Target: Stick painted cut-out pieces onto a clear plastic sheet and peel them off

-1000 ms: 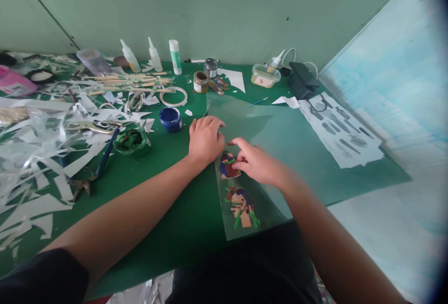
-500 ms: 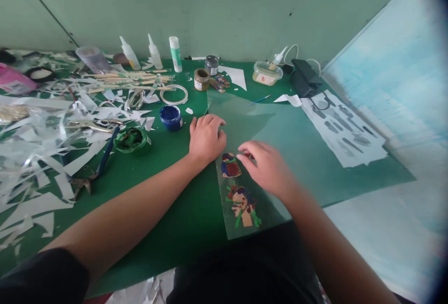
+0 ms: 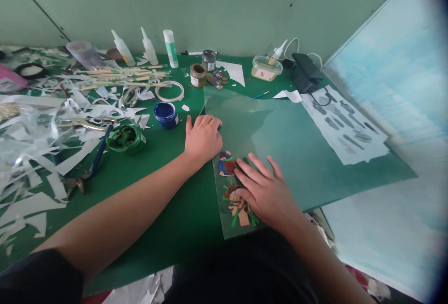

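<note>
A clear sheet lies on the green table. On its near left part are two painted cutouts: a small blue and dark red piece and, below it, a figure with green strips. My left hand rests at the sheet's left edge, fingers slightly bent and apart, holding nothing. My right hand is spread over the sheet, its fingertips beside the small piece and its thumb over the top of the lower figure, partly hiding it.
An open blue paint jar and a green one stand left of my left hand. White paper scraps, pliers and brushes lie farther left. Painted paper is at the right.
My right hand has moved down toward the lower figure, and its fingers have spread out. My left hand has stayed at the sheet's edge. The view has shifted slightly.
</note>
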